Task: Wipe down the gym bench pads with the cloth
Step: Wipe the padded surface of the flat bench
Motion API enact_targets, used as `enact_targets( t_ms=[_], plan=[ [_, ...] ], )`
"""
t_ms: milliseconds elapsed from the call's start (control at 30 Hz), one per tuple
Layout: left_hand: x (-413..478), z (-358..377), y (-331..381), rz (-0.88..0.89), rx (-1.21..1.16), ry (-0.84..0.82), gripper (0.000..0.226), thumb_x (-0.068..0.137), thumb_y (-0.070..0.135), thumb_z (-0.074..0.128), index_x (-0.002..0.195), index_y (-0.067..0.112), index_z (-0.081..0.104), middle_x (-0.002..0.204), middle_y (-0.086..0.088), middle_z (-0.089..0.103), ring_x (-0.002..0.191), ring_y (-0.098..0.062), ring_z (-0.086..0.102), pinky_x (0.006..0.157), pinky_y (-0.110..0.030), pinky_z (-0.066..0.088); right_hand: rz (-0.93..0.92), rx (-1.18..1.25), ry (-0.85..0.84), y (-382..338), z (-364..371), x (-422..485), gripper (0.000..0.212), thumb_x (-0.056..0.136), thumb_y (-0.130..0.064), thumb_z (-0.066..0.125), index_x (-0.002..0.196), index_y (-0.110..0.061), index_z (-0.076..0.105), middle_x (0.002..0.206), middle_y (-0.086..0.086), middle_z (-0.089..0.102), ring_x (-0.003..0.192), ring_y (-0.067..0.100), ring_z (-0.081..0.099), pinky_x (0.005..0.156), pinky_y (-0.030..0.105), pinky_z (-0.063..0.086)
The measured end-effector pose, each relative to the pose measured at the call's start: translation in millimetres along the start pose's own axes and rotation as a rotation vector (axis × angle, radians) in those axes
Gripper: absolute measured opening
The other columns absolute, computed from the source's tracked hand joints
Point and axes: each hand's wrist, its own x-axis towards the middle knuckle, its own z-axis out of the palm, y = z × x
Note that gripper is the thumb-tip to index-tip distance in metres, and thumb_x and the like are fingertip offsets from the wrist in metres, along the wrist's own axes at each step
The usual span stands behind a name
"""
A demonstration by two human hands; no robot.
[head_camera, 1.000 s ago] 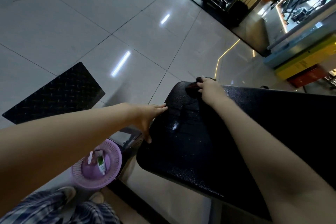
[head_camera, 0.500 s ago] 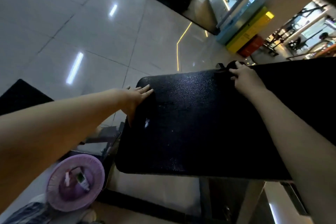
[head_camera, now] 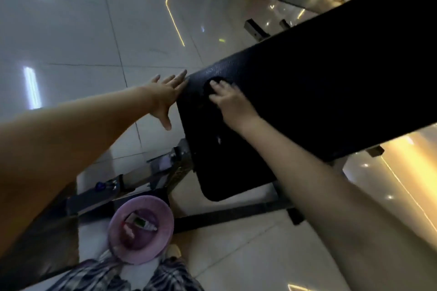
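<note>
Cloth (head_camera: 207, 88) dark, mostly hidden under right hand (head_camera: 229, 99) on bench pad (head_camera: 307, 82).

The room is dim. The shiny floor (head_camera: 82, 30) is the brightest part. White streaks of glare sit at the upper left and the left edge, and thin yellow lines shine near the top middle. Warm orange light glows at the right edge. The bench pad (head_camera: 319, 78) looks almost flat black (only tiny sparkles show near its left end). The whole picture is soft and smeared, most of all the right hand (head_camera: 231, 104). Straight lines bend near the edges, and both arms look stretched in the lower corners.
</note>
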Motion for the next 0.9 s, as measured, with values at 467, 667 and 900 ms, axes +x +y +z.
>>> enact_targets(
  t_ms=[467, 667, 900],
  plan=[
    [39, 7, 9, 0.332, 0.021, 0.132, 0.144, 0.057, 0.069, 0.078, 0.154, 0.014, -0.013, 0.161, -0.010, -0.020, 0.150, -0.034, -0.005, 0.122, -0.048, 0.009, 0.154, 0.101, 0.142, -73, 49, -56, 0.047, 0.082, -0.008, 0.030, 0.106, -0.004, 0.071, 0.130, 0.018, 0.058, 0.118, 0.036, 0.057, 0.099, 0.051, 0.043],
    [36, 14, 16, 0.335, 0.021, 0.120, 0.155, 0.052, 0.065, 0.084, 0.150, 0.007, -0.023, 0.157, -0.014, -0.029, 0.146, -0.041, -0.014, 0.120, -0.047, 0.006, 0.121, -0.056, 0.090, -6, 8, -56, 0.053, 0.086, -0.004, 0.025, 0.127, 0.000, 0.057, 0.150, 0.020, 0.033, 0.138, 0.038, 0.033, 0.114, 0.048, 0.022],
    [33, 18, 19, 0.342, -0.017, 0.147, 0.150, 0.055, 0.059, 0.085, 0.152, 0.011, -0.020, 0.160, -0.011, -0.024, 0.147, -0.038, -0.014, 0.119, -0.050, 0.007, 0.611, 0.030, 0.202, 14, -13, -44, 0.057, 0.091, 0.006, 0.039, 0.146, -0.008, 0.034, 0.160, 0.011, 0.006, 0.146, 0.030, 0.008, 0.119, 0.043, 0.004]
  ],
)
